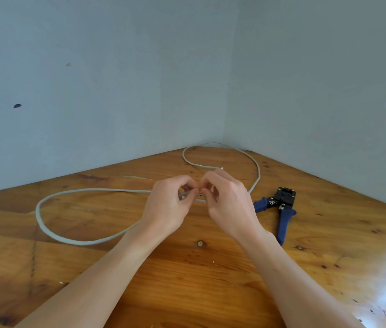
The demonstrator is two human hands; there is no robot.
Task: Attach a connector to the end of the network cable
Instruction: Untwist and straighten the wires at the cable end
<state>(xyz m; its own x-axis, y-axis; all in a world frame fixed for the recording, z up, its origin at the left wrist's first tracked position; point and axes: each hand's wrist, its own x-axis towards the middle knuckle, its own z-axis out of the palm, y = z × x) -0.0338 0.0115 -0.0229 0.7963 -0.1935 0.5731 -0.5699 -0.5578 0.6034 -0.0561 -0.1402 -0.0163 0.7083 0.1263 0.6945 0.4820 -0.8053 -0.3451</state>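
Observation:
A long grey network cable (pixel 52 235) lies in loops on the wooden table (pixel 187 280). My left hand (pixel 166 207) pinches the cable just short of its near end, a little above the table. My right hand (pixel 228 202) meets it fingertip to fingertip, with thumb and fingers pinched at the cable's end (pixel 199 192); what they pinch is too small to make out. The cable's other end (pixel 220 168) lies on the table just behind my right hand. No connector is plainly visible.
A crimping tool (pixel 282 209) with blue handles lies on the table to the right of my right hand. Two pale blue walls meet in a corner behind the table, and the cable's far loop reaches that corner.

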